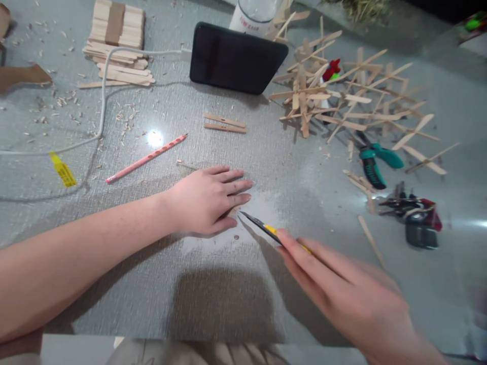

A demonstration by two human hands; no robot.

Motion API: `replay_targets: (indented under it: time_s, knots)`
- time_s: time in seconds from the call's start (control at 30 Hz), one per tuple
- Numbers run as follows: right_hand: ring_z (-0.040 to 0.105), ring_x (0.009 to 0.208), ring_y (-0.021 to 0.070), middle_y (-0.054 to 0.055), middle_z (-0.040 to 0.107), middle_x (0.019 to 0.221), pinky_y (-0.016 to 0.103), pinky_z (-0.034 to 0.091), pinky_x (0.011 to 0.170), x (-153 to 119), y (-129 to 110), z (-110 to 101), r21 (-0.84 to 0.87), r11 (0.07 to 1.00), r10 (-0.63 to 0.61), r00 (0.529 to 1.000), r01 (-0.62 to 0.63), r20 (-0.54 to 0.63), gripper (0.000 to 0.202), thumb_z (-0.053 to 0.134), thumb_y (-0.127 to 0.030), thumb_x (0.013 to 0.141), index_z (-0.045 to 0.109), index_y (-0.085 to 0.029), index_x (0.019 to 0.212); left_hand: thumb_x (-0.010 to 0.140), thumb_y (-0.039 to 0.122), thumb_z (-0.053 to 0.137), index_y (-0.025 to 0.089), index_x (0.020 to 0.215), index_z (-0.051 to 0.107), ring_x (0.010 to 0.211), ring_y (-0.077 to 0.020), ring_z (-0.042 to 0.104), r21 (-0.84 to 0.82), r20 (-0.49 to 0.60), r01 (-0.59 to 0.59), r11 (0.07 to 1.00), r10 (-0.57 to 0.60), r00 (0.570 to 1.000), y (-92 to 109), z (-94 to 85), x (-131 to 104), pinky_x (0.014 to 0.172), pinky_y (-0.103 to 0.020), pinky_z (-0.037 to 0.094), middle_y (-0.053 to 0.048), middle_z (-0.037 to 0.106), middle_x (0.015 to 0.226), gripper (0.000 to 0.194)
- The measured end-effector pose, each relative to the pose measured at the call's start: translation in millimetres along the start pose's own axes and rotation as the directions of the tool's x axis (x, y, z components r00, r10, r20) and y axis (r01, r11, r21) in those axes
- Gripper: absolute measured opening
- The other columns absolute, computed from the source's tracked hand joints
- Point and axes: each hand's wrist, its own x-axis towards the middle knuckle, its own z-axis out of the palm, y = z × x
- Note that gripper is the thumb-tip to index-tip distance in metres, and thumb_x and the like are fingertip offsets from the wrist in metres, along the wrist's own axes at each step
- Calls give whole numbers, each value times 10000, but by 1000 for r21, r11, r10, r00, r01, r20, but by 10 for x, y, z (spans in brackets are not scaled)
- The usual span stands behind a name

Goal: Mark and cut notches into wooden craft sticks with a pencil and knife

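Note:
My left hand (213,199) lies flat on the grey table with its fingers stretched out. What looks like the end of a wooden stick (235,210) peeks out between its thumb and index finger; the rest is hidden under the palm. In my right hand (350,284) is a utility knife (262,226) with a black and yellow body. Its pointed tip reaches close to the left fingers, over a whitish worn patch of the table. A small dark round bit (236,237) lies just below the left thumb.
A pink pencil (146,158) and two short sticks (225,123) lie beyond my left hand. A phone (238,58) with a white cable stands behind them. Bundled craft sticks (129,30) sit back left; crossed-stick pieces (357,96), teal-handled pliers (375,159) and keys (407,205) lie right.

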Motion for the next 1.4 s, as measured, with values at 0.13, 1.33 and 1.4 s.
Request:
replay_targets:
  time_s: [0.13,1.33,1.4]
  knots:
    - [593,596,113,24,730,860,286,413,617,-6,4,51,69,998,-15,1000,13,19,517,665,-114,936,543,-144,1438,969,454,512,116,1371,614,1416,-355,476,-9,-13,-3,1000,3,1000,-7,8,4,1180,-497,371,-141,526,1508,535]
    - [477,545,118,53,695,833,299,362,545,-31,-138,3,-33,998,-53,998,54,37,354,503,-20,947,667,-83,1254,1000,407,458,131,1355,617,1402,-360,487,37,21,30,999,-31,999,53,-98,26,1166,-519,392,-116,538,1503,478]
    - [477,550,120,48,693,830,302,353,544,-59,-120,38,-28,998,-47,998,48,35,351,522,-29,943,657,-84,1263,1000,405,461,133,1359,614,1408,-360,479,30,15,30,999,-31,999,49,-93,14,1168,-523,389,-116,528,1512,476]
